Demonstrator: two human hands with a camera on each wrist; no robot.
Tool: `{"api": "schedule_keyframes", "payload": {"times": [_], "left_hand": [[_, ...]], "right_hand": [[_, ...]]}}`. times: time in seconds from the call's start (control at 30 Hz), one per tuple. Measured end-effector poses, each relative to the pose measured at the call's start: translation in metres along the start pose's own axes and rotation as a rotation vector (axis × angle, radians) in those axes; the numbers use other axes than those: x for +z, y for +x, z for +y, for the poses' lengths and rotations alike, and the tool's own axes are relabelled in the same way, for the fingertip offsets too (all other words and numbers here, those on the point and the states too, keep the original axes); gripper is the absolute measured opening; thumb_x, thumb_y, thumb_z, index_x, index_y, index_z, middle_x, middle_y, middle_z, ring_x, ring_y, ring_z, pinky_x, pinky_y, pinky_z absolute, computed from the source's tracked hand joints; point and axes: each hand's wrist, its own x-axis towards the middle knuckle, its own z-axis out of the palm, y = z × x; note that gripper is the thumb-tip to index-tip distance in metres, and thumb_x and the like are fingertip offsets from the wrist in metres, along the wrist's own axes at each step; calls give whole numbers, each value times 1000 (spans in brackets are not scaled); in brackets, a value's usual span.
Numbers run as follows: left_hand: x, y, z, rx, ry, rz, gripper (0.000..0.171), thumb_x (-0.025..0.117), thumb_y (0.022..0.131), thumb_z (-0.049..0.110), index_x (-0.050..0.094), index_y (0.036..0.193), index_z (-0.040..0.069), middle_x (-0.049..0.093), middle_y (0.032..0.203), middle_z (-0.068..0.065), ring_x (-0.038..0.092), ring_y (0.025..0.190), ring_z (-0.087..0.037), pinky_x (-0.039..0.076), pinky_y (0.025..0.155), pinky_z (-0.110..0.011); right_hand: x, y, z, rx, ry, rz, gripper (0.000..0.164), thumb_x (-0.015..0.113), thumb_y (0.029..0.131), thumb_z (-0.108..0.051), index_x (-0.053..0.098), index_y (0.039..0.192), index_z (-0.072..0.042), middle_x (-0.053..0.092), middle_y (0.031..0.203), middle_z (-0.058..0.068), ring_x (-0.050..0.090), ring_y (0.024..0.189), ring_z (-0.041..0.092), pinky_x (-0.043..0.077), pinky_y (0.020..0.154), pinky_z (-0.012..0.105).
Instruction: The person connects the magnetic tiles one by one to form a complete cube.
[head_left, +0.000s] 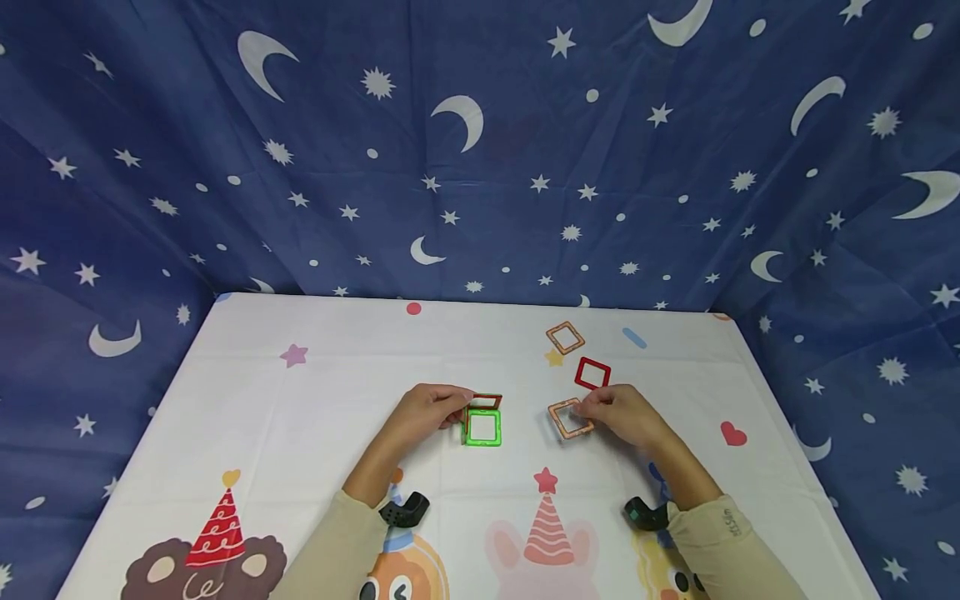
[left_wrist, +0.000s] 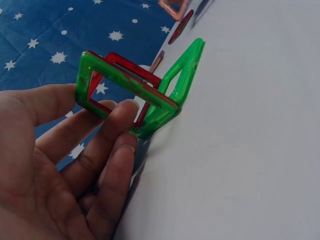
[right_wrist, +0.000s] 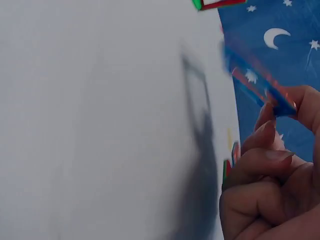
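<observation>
Magnetic square tiles are joined at their edges beside my left hand [head_left: 427,412]: a green tile [head_left: 482,443], a red tile [head_left: 487,396] behind it, and an upright green tile [left_wrist: 117,75] at the left. My left thumb and fingers hold that upright green tile, as the left wrist view shows. Over to the right, my right hand [head_left: 622,410] pinches a separate square tile [head_left: 557,422] by one edge. It looks orange in the head view and blue with red in the right wrist view. It is tilted above the table, where its shadow falls.
A loose red square tile [head_left: 580,372] lies just beyond my right hand, with an orange square tile [head_left: 555,344] farther back. The white tablecloth [head_left: 360,333] carries printed animals and shapes. A dark blue curtain [head_left: 517,242] with moons and stars stands behind the table.
</observation>
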Motion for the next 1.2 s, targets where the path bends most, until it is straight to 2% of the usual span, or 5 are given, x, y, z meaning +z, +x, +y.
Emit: {"api": "schedule_keyframes", "payload": {"times": [0.17,0.37,0.53,0.7,1.2], "left_hand": [[-1,0,0,2,7,-3,30,70,96,38,80,110,14,70,85,-1,59,78,-15,47,73,-27],[-2,-1,0,5,14,-13,30,68,98,37,79,114,14,71,86,0,60,80,-14,48,74,-27],[-2,0,0,1,20,-11,33,69,96,40,79,113,14,71,86,0,59,80,-14,48,75,-27],[-2,-1,0,7,41,-5,33,69,96,42,79,113,15,71,85,1,59,79,-13,47,75,-28],[-1,-1,1,4,21,2,29,69,97,38,80,112,15,70,85,1,59,78,-12,47,74,-27]], "right_hand": [[8,0,-18,54,211,-81,29,75,92,-32,72,86,-4,46,67,-3,43,65,15,35,55,26],[20,-1,-36,36,399,-251,33,67,99,-32,72,97,0,41,61,-3,33,52,12,24,45,23],[33,-1,-48,-11,406,-359,40,61,103,-33,70,106,6,40,62,-1,30,51,13,22,44,23],[47,0,-56,-31,401,-403,44,63,102,-35,70,109,8,52,69,2,30,51,14,22,43,23],[72,6,-70,-4,441,-389,38,70,98,-31,73,105,6,38,58,-2,27,47,12,21,43,24]]}}
